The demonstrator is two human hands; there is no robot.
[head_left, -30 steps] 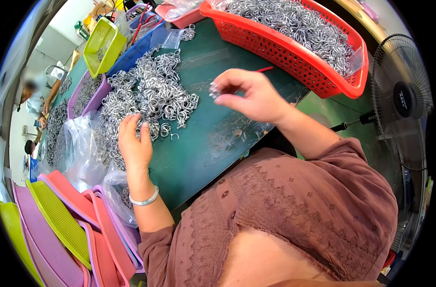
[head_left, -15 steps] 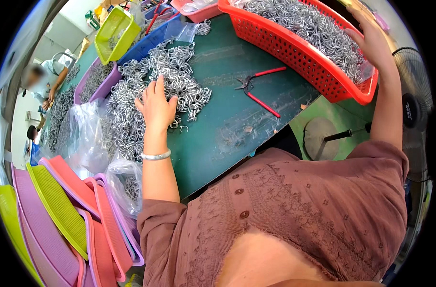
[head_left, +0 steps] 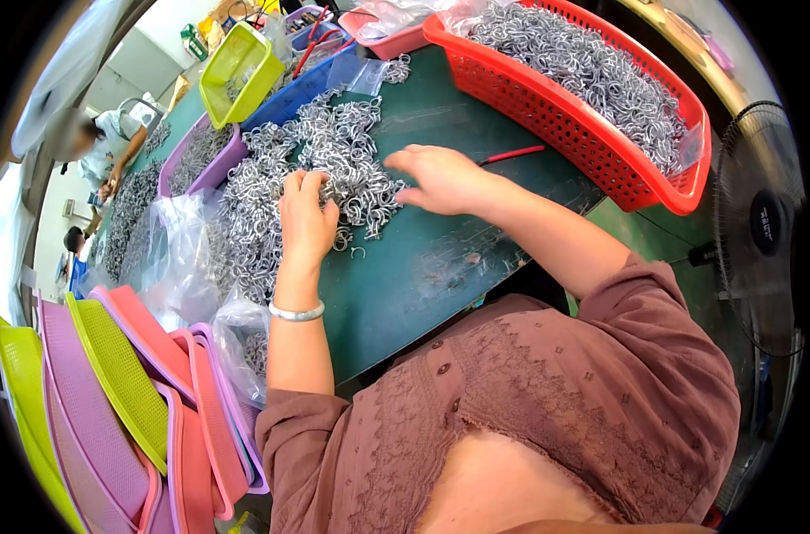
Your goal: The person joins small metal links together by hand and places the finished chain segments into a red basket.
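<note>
A heap of small silver open metal rings (head_left: 351, 147) lies on the green table. My left hand (head_left: 307, 218), with a bangle on its wrist, rests at the near edge of the heap, fingertips against the rings and thumb apart. I see nothing gripped in it. To its right, my right hand (head_left: 445, 181) reaches in over the table, fingers stretched toward the heap's right edge and holding nothing visible. Behind this hand lie pliers, one red handle (head_left: 516, 153) showing and the rest covered. A loose ring (head_left: 358, 253) sits just below the heap.
A red perforated basket (head_left: 547, 116) full of rings stands at the far right. Green (head_left: 240, 76), purple (head_left: 200, 160) and blue bins line the far left. Stacked colourful baskets (head_left: 120, 374) stand near left. A fan (head_left: 761, 222) is at right; another person (head_left: 116, 142) sits far left.
My right hand has left the red basket and come down to the right edge of the heap, now covering most of the pliers. My left hand stays at the heap, its fingers slightly lower.
</note>
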